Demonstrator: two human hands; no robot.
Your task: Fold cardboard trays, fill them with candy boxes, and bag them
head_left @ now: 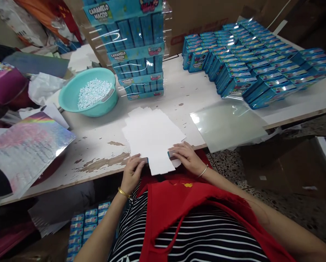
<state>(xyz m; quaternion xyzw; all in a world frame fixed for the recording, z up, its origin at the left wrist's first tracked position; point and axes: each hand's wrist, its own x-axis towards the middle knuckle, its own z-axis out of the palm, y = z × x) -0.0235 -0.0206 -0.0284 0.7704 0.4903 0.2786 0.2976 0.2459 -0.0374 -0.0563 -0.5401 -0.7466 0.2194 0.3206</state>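
A stack of white card blanks (pixel 154 134) lies fanned out at the table's front edge, with a narrower part jutting over the edge. My left hand (pixel 132 169) is closed at the stack's left side, thumb and fingers together on a small blue-edged side flap. On the right side, my right hand (pixel 188 158) has its fingers closed on another blue-edged flap. Both hands rest close to the table edge, with the narrow part of the white card between them.
A turquoise bowl (pixel 112 100) of small pale pieces stands back left, beside a wrapped tower of blue boxes (pixel 137 54). Rows of blue boxes (pixel 239 78) fill the back right. A clear sheet (pixel 228 125) overhangs the front edge; shiny printed sheets (pixel 29 145) lie left.
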